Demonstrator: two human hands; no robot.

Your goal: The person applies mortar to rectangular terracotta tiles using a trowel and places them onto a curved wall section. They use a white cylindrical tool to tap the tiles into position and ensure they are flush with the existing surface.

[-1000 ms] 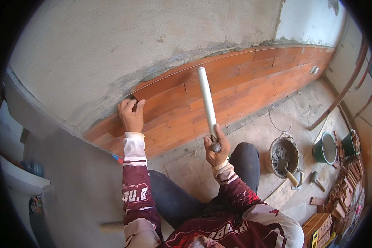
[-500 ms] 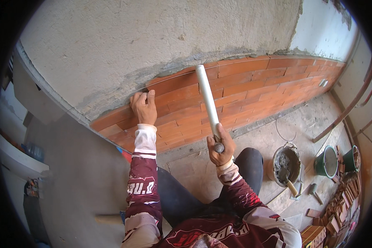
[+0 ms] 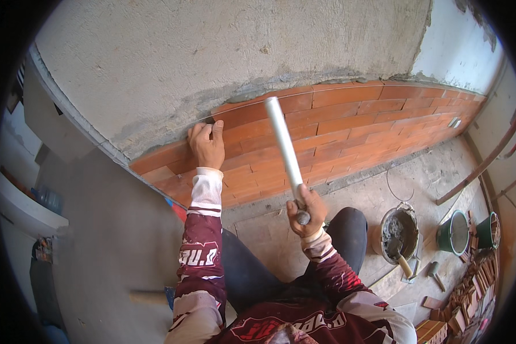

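Note:
My right hand [image 3: 307,212] is wrapped round the lower end of a long pale tubular tool [image 3: 285,149]. A grey rounded end shows beside the fingers; the far tip reaches up in front of the top brick row. My left hand [image 3: 207,144] is at the top edge of the orange brick facing [image 3: 332,112], by the left end of the uppermost brick [image 3: 243,117]. Its fingers are curled with the thumb up; what they grip, if anything, is hidden. A thin string [image 3: 350,87] runs along the top row.
Rough grey plaster [image 3: 212,51] rises above the bricks. On the floor at right stand a mortar bucket [image 3: 378,238] with a wooden-handled trowel [image 3: 405,266], green buckets [image 3: 453,232], a mallet [image 3: 435,274] and stacked bricks [image 3: 470,298]. A reddish pole [image 3: 481,166] leans at far right.
The tool's tip has shifted a little left and down along the bricks, still in my right hand. My left hand stays at the same brick end. The whole view has shifted slightly.

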